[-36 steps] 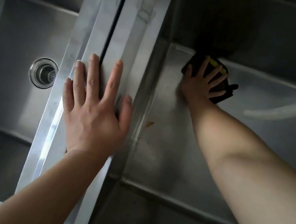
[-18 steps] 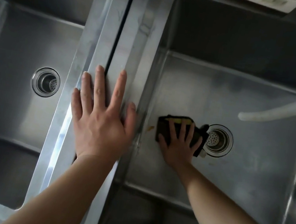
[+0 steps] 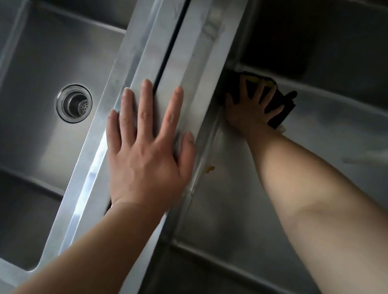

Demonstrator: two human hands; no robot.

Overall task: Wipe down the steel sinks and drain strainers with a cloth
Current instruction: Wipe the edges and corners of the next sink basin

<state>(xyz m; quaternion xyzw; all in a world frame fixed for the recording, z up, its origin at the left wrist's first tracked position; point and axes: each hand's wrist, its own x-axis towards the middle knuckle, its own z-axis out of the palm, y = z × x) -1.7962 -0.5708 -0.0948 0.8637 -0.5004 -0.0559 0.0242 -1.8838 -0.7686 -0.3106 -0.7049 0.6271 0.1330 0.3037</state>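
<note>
Head view: right hand [image 3: 249, 112] spread flat on dark cloth [image 3: 281, 107], pressing it onto floor of right sink [image 3: 342, 134], far left corner. Left hand [image 3: 147, 154] flat, fingers straight, resting on steel ledge [image 3: 198, 46] between sinks, holding nothing. Left sink [image 3: 51, 48] with drain strainer [image 3: 74, 103] uncovered. Small yellow-brown speck [image 3: 209, 169] near right sink's left wall.

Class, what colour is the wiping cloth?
Black cloth with a yellow edge, head view.

The right hand [image 3: 249, 110] slid the cloth [image 3: 281, 104] to the sink's far-left corner.
</note>
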